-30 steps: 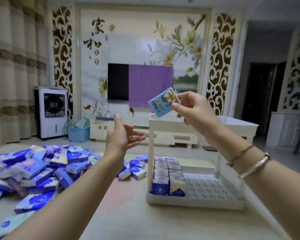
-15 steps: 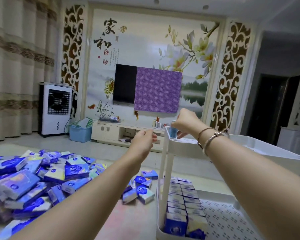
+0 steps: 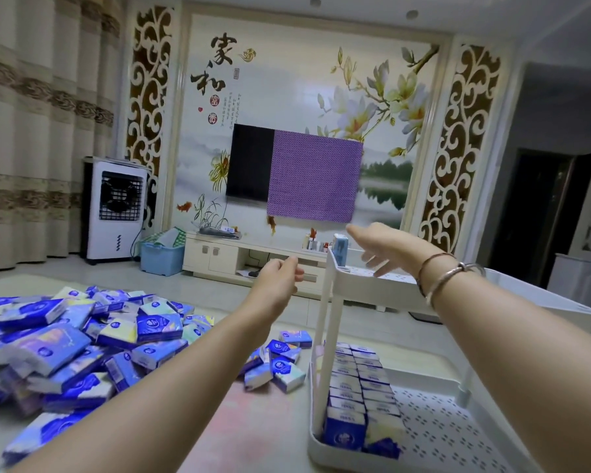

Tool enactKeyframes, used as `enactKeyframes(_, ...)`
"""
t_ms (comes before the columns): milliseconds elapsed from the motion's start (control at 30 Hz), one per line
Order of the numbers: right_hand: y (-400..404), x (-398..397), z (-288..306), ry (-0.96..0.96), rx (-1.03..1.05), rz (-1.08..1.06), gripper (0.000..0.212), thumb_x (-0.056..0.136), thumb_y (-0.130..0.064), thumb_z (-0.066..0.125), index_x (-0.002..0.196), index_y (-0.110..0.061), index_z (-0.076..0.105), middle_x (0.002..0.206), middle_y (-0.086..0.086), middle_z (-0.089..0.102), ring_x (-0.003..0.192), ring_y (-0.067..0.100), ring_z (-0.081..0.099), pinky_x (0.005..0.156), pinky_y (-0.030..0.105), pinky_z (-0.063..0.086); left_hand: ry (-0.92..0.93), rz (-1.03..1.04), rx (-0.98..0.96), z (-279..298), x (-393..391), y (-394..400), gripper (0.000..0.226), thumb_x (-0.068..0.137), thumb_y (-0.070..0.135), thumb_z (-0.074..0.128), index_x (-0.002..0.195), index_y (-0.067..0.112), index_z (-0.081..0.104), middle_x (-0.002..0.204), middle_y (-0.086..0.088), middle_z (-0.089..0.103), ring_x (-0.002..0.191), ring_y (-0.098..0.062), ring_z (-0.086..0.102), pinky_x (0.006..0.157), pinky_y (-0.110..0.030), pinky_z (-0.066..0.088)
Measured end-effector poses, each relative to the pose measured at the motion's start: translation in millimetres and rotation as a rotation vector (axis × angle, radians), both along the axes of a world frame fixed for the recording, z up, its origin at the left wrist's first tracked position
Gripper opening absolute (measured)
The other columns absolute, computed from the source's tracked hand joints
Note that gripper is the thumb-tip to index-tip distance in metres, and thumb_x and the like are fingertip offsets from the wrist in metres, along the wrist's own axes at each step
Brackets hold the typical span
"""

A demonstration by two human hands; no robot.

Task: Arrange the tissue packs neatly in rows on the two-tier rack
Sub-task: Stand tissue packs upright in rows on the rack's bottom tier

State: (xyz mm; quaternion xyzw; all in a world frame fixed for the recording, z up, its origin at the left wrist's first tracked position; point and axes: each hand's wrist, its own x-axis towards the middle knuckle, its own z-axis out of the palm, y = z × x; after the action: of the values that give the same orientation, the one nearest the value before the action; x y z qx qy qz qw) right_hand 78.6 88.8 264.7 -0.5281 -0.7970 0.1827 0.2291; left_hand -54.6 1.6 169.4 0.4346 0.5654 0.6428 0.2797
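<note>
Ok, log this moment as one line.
phase: release | right hand: open, beside upright blue tissue pack on white plastic rack's top tier | left hand: empty | lower tier: two rows

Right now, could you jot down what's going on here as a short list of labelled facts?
Setting: living room, low table
Loose packs: big pile on the table's left side
Rack: white, two tiers, on the right
Lower tier: two neat rows of packs along its left side
Upper tier: one pack standing upright at the far left corner
Right hand: fingers spread, empty, just beside that pack
Left hand: loosely curled, empty, in the air
</note>
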Motion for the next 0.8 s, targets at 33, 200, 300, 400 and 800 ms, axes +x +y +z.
enactKeyframes(33, -3.1, 0.6, 0.7, -0.013, 0.111, -0.02, 0.06, 0.1, -0.045, 0.028, 0.139, 0.001, 0.033, 0.115, 0.016, 0.055, 0.096, 0.028, 0.058, 0.08, 0.039, 0.053, 0.002, 0.006, 0.001, -0.4, -1.3, -4.2, 0.033, 0.102, 0.035, 0.033, 0.103, 0.012, 0.057, 0.115, -0.005, 0.063, 0.105, -0.02, 0.056, 0.082, -0.03, 0.04)
enactKeyframes(200, -58.7, -15.0, -2.6, 0.115, 0.496, 0.121, 0.04, 0.097, -0.039, 0.04, 0.123, -0.009, 0.046, 0.115, 0.01, 0.059, 0.101, 0.026, 0.056, 0.088, 0.043, 0.049, 0.04, 0.063, -0.003, -11.3, -12.0, -46.2, 0.021, 0.099, 0.026, 0.041, 0.105, 0.012, 0.056, 0.116, -0.003, 0.064, 0.102, -0.019, 0.058, 0.087, -0.033, 0.041)
enactKeyframes(300, -109.0, -40.4, -21.9, 0.145, 0.497, 0.269, 0.026, 0.095, -0.034, 0.042, 0.107, -0.013, 0.052, 0.105, 0.004, 0.058, 0.093, 0.022, 0.054, 0.075, 0.033, 0.044, 0.049, 0.139, 0.013, -27.8, -27.8, -83.9, 0.012, 0.096, 0.017, 0.046, 0.088, 0.018, 0.055, 0.114, -0.008, 0.066, 0.097, -0.02, 0.058, 0.074, -0.026, 0.04)
enactKeyframes(400, -148.5, -75.5, -63.1, 0.037, 0.44, 0.386, 0.018, 0.092, -0.025, 0.045, 0.079, -0.013, 0.05, 0.077, 0.006, 0.051, 0.072, 0.023, 0.046, 0.057, 0.03, 0.03, 0.14, 0.283, -0.033, -56.1, -57.7, -126.9, 0.012, 0.092, 0.012, 0.049, 0.084, 0.019, 0.055, 0.112, -0.011, 0.065, 0.098, -0.024, 0.059, 0.072, -0.028, 0.041)
enactKeyframes(800, -160.5, -197.9, -229.0, -0.159, 0.16, 0.603, 0.029, 0.089, -0.025, 0.056, 0.117, -0.019, 0.052, 0.124, 0.014, 0.055, 0.102, 0.026, 0.052, 0.077, 0.028, 0.036, 0.912, 0.224, -0.62, -178.4, -173.0, -219.0, 0.1, 0.067, 0.071, 0.063, 0.144, 0.019, 0.025, 0.145, -0.001, 0.032, 0.136, -0.027, 0.031, 0.111, -0.036, 0.026)
